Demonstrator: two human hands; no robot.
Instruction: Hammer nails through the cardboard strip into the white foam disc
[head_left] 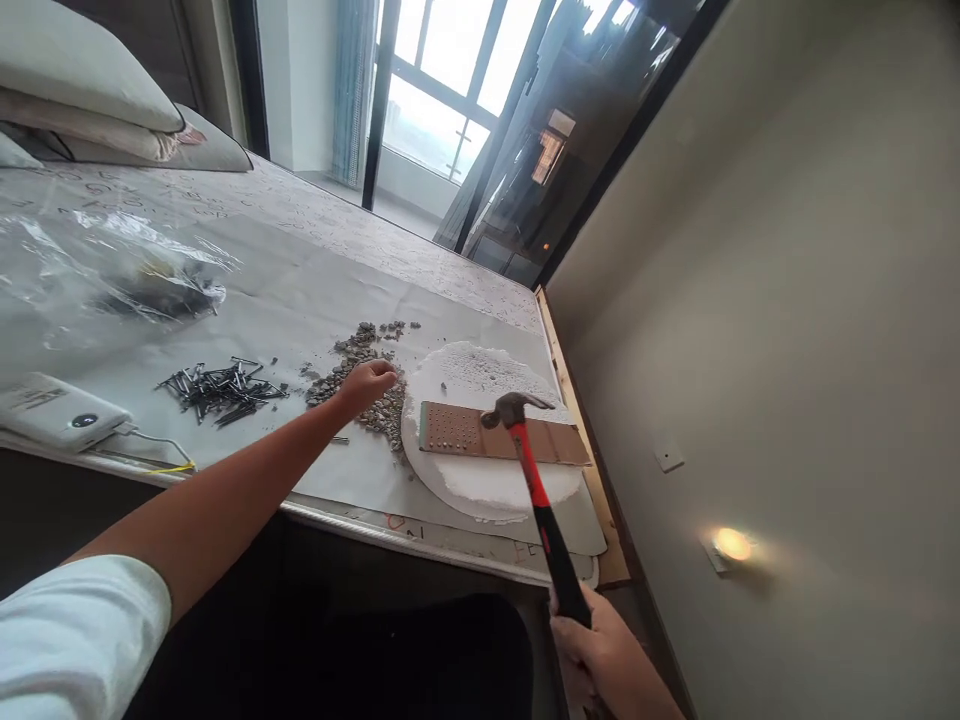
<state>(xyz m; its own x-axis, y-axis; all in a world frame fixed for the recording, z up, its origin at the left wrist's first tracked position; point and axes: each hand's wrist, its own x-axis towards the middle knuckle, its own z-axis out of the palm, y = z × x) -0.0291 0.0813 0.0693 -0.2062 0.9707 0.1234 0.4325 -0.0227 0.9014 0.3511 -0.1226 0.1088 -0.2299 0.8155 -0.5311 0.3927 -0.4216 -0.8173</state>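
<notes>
My right hand (pixel 600 650) is wrapped round the black grip of a claw hammer (pixel 534 470), its red neck and steel head raised in front of a brown board (pixel 457 428). Rows of small holes or dots mark the left part of that board, which lies on a round white foam disc (pixel 480 490). My left hand (pixel 369 382) is closed over a pile of small grey stones (pixel 386 415), just left of the disc. Its fingertips are pressed together, and anything in them is hidden. Further left lies a heap of dark nails (pixel 221 388).
A grey sheet (pixel 300 275) covers part of the mattress (pixel 480 275). On the left are a clear plastic bag (pixel 97 260) with dark contents and a white power bank (pixel 60 410) with a cable. The wall (pixel 750 330) rises on the right, beyond a wooden edge (pixel 566 370).
</notes>
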